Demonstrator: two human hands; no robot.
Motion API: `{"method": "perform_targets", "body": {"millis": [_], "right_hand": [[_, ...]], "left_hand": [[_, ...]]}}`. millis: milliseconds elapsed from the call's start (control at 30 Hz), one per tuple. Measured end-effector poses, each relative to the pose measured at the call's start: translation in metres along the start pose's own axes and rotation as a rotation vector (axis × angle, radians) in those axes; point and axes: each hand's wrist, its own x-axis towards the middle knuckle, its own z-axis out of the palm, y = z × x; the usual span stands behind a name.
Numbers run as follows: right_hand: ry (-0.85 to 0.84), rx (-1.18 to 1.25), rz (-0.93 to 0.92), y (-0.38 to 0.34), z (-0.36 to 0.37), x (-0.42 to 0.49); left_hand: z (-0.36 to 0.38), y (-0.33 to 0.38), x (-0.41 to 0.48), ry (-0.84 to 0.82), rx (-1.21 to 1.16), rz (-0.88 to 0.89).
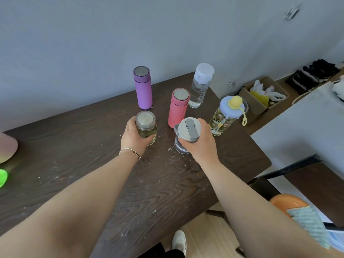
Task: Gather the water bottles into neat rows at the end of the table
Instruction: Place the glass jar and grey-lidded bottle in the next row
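Left hand (pixel 133 135) grip is closed around the glass jar bottle (pixel 146 127); right hand (pixel 200 144) grip is closed on the grey-lidded clear bottle (pixel 188 134). Both stand on the worktop (pixel 93 146) near its right end. Beyond, toward the far edge: purple flask (pixel 142 88), pink flask (pixel 178 107), clear bottle (pixel 201 85); floral bottle (pixel 226 116) at the right edge.

A dark wooden table (pixel 93 142) stood against a pale wall (pixel 93 43), its top flecked with white specks. At the table's left edge lay a blurred pink object (pixel 6 148) and, nearer than it, a bright green one (pixel 2 176). Beyond the table's far right corner sat a cardboard box (pixel 258 107) holding plastic bags. Further right of the table, dark shoes (pixel 314 75) lay by the wall. Near the table's near right corner were an orange basin (pixel 287 202) and a teal cloth (pixel 307 224).
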Motion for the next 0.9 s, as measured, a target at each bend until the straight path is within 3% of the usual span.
{"method": "perform_targets", "body": {"millis": [467,900], "right_hand": [[-0.142,0.161,-0.160,-0.077,-0.003,-0.039],[-0.272,0.213,-0.276,-0.202,0.065,-0.149]], "left_hand": [[-0.095,-0.015,-0.105,0.264,-0.051,-0.146],[-0.245,-0.099,-0.206,0.441,-0.045,-0.211]]}}
